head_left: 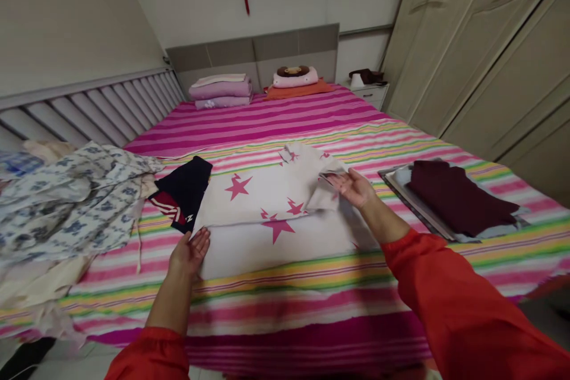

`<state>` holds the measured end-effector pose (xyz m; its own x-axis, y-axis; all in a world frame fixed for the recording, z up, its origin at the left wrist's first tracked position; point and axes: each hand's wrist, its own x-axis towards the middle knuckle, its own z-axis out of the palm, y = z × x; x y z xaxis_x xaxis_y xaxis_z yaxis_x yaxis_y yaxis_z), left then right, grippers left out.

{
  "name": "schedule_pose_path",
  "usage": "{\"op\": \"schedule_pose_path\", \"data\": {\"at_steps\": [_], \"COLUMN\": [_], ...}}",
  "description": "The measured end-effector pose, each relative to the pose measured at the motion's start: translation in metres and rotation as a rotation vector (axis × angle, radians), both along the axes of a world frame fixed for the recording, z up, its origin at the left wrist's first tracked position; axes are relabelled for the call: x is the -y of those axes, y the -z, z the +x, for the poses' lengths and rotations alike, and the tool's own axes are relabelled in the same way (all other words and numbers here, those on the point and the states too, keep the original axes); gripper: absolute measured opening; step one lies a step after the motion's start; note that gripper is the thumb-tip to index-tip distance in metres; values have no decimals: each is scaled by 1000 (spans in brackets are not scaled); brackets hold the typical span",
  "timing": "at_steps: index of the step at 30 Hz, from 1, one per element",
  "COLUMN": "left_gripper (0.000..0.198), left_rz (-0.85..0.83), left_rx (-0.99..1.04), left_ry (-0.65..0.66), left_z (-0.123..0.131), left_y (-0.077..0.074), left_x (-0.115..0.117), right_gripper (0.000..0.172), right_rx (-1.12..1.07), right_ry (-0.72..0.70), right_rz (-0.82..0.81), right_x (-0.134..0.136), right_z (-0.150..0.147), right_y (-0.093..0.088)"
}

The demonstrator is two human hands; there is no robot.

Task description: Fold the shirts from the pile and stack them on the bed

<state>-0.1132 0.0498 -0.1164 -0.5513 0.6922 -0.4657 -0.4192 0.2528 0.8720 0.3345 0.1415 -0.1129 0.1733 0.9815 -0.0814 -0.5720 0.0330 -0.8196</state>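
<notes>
A white shirt with dark pink stars (262,190) lies spread across the middle of the bed, one side partly folded over the rest. My left hand (190,252), palm turned up, has its fingers closed at the shirt's lower left corner. At the other end my right hand (355,188) pinches the fabric near a sleeve, lifting it slightly. Beyond my left hand a dark navy garment with red and white trim (184,190) touches the shirt's left edge. Parts of the shirt under the fold are hidden.
A loose heap of floral clothes (84,202) covers the bed's left side. To the right sits a folded stack topped with a maroon garment (458,196). Folded purple bedding (222,90) and a pink pillow (295,77) lie by the headboard (231,52). A wardrobe (472,41) stands at right.
</notes>
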Motion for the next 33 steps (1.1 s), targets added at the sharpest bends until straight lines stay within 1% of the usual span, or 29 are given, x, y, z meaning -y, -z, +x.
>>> {"op": "schedule_pose_path", "data": {"at_steps": [1,3,4,5,6,7,8,10,11,12,13,14,15,16,17,18,20,22,23,25,26,27,28,29,30,31,33], "left_gripper": [28,27,23,18,16,19,25,34,37,41,44,46,46,46,46,46,47,46,45,42,43,44,47,50,52,51,42], "left_rz": [5,16,29,59,109,183,277,465,535,574,586,582,565,542,515,480,378,260,220,178,161,137,107,77,53,40,42], "left_rx": [-30,-104,-162,-257,-388,-548,-740,-1044,-1167,-1278,-1372,-1452,-1519,-1576,-1624,-1664,-1712,-1697,-1670,-1592,-1539,-1464,-1343,-1190,-1030,-883,-677], "left_ry": [-14,-72,-93,-82,-28,73,221,558,719,833,899,941,960,969,973,966,906,790,730,561,435,284,133,10,-69,-99,-71], "left_z": [1,6,11,20,33,51,72,122,148,170,188,199,203,199,187,169,121,68,43,5,-9,-19,-25,-28,-29,-29,-25], "left_y": [4,14,21,28,37,48,59,81,91,99,106,111,114,115,114,112,104,93,87,77,73,70,69,68,69,71,74], "left_x": [-2,0,2,7,12,18,24,35,39,41,42,41,39,36,33,30,29,36,42,58,67,76,85,93,99,104,107], "right_gripper": [15,20,25,31,38,44,47,47,46,46,46,46,47,47,48,49,51,54,54,55,55,55,55,55,54,54,53], "right_rx": [11,121,230,373,540,707,865,1182,1331,1468,1588,1688,1769,1834,1886,1925,1974,1992,1996,2000,2001,2001,2000,1997,1994,1991,1992], "right_ry": [-34,-41,-21,13,41,58,26,-98,-161,-211,-242,-249,-236,-206,-162,-113,-26,50,79,128,149,169,187,204,218,227,231], "right_rz": [-24,-62,-66,-49,6,84,175,315,335,324,287,239,190,138,93,44,-45,-54,-36,8,21,31,40,49,60,72,84], "right_x": [2,16,27,42,58,75,91,118,127,132,134,134,131,128,124,121,117,118,120,125,127,129,130,130,130,130,129], "right_z": [-5,-15,-20,-27,-35,-44,-55,-77,-86,-92,-94,-91,-84,-72,-56,-39,-3,27,37,47,48,48,46,44,42,41,40], "right_y": [4,18,27,37,47,56,65,76,79,80,81,81,81,82,84,87,95,103,106,110,111,112,111,111,110,110,109]}}
